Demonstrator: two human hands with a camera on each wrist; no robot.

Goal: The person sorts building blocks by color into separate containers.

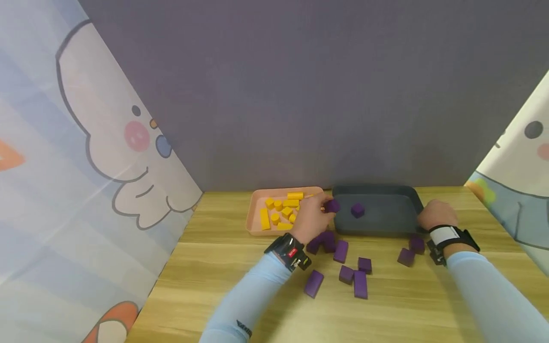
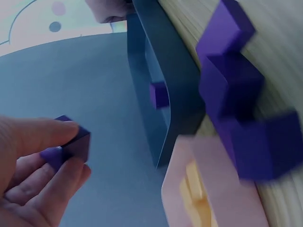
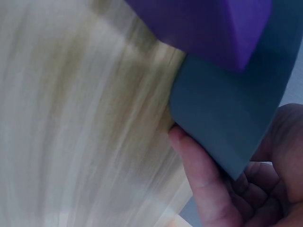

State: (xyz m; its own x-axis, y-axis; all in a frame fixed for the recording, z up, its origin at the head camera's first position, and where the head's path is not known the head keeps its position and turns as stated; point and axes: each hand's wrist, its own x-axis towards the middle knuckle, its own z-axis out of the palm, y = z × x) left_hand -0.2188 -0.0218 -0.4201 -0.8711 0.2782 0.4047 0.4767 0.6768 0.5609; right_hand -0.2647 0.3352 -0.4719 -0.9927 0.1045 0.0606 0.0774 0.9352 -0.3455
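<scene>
My left hand (image 1: 310,220) pinches a small purple block (image 2: 78,144) between thumb and fingers, raised near the left end of the dark grey tray (image 1: 390,209). Inside that tray lies one purple cube (image 1: 358,210). At the tray's right end, my right hand (image 1: 437,215) grips the corner; the right wrist view shows its fingers (image 3: 201,172) against the outer wall. Left of the dark tray stands a peach tray (image 1: 253,220) with several yellow blocks (image 1: 265,219), partly hidden by my left hand.
Several purple blocks lie on the wooden table (image 1: 193,276) in front of the trays, among them a long one (image 1: 360,284) and another (image 1: 314,284). Two purple cubes, one nearer me (image 1: 405,257), sit beside my right wrist. A grey wall (image 1: 300,95) rises behind the trays.
</scene>
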